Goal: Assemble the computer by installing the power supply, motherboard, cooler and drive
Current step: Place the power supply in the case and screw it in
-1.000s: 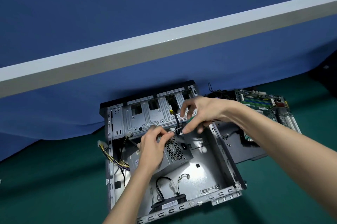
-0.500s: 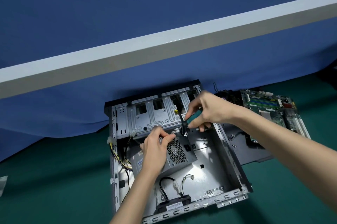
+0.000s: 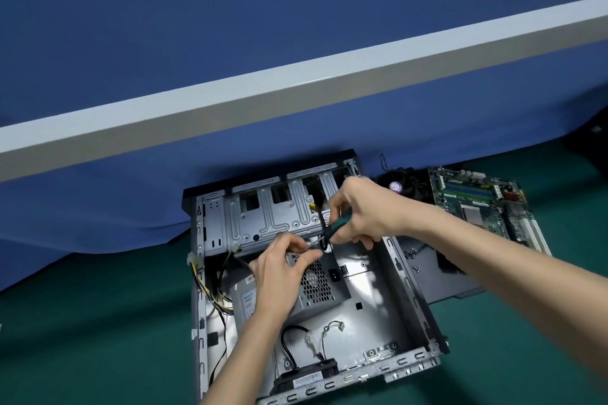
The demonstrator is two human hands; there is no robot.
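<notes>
Over the perforated grey power supply point(image 3: 317, 287), right hand point(image 3: 363, 210) grips a green-handled screwdriver point(image 3: 339, 223); left hand point(image 3: 279, 269) seemingly pinches its tip.

Head view — one wide-angle camera worn on the person's head, facing forward and down. Near range: the open case point(image 3: 378, 315) fills the lower centre, resting on the green surface point(image 3: 98, 338). Forearms point(image 3: 253, 335) enter from the near and right edges. Far side, upper half: blue backdrop point(image 3: 230, 9) with a pale bar point(image 3: 296, 88) — tilted in frame.
</notes>
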